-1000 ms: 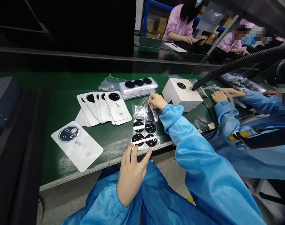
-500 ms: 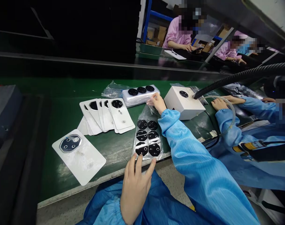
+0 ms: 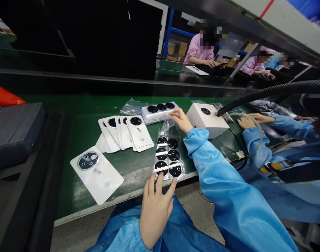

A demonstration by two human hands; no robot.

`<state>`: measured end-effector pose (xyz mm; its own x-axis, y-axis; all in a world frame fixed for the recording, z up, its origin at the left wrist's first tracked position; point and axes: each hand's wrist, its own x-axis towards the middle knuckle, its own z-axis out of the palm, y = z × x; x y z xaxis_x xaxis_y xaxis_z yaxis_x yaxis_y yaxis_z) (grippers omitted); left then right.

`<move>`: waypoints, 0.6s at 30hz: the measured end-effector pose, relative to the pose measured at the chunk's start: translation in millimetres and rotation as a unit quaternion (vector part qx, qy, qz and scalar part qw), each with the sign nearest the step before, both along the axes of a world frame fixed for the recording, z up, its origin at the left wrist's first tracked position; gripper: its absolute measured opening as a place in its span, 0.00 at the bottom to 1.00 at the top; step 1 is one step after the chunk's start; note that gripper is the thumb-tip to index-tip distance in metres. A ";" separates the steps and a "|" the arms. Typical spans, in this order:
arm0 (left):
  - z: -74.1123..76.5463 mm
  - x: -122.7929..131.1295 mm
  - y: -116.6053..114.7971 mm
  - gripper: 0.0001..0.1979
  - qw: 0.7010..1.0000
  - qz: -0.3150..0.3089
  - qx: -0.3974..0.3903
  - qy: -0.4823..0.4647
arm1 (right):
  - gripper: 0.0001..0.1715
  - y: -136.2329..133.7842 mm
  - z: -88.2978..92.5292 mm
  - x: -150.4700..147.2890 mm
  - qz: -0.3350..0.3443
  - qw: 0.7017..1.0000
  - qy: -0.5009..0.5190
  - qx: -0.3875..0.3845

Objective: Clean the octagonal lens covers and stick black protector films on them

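A clear plastic sheet [image 3: 167, 132] with two rows of black octagonal camera-lens covers [image 3: 173, 154] lies at the bench's front edge. My left hand [image 3: 156, 210] rests its spread fingertips on the near end of this sheet. At the far end, my right hand [image 3: 181, 119] pinches the clear film, which rises to a narrow peak under the fingers. Beyond it is a stack of clear sheets [image 3: 160, 117] with round-looking black covers on top. To the left, several white phone back panels [image 3: 142, 134] lie fanned out, and a single white panel [image 3: 96, 175] lies nearer me.
A white box [image 3: 205, 120] with a black cover on top stands right of my right hand. A black ribbed hose [image 3: 270, 91] arches over the right side. A co-worker's hands [image 3: 247, 121] are beyond the box. A grey padded block [image 3: 16, 131] sits far left.
My right hand stays at the sheet's far end, and the film beneath it now looks drawn up more tautly. My left fingertips remain at the near edge. The whole view has shifted slightly.
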<state>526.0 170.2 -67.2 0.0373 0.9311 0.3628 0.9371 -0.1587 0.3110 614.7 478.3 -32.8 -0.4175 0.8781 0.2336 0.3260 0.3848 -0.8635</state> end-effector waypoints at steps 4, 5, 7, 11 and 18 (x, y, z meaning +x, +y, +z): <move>1.6 3.4 6.3 0.25 1.000 -0.008 0.005 -0.016 | 0.13 3.6 1.0 -8.8 0.006 0.999 -0.039 0.030; 2.7 4.4 7.6 0.25 1.000 -0.010 0.008 -0.022 | 0.14 4.0 1.7 -10.4 0.006 0.998 -0.053 0.038; 5.1 5.5 8.5 0.25 0.999 -0.017 0.017 -0.039 | 0.15 4.5 5.1 -11.2 0.006 0.995 -0.089 0.054; 5.6 -1.9 -2.2 0.26 0.993 -0.057 0.058 -0.083 | 0.15 -4.4 24.2 -5.5 0.000 0.980 -0.176 0.092; -20.4 -26.8 -40.9 0.10 0.957 -0.168 0.098 -0.214 | 0.16 -144.5 42.8 -40.6 0.097 0.945 -0.217 0.224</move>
<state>499.3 129.3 -87.6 0.1318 0.8049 0.5785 0.6168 -0.5235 0.5878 574.1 333.8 9.9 -0.7028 0.6286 0.3331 0.4972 0.7689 -0.4019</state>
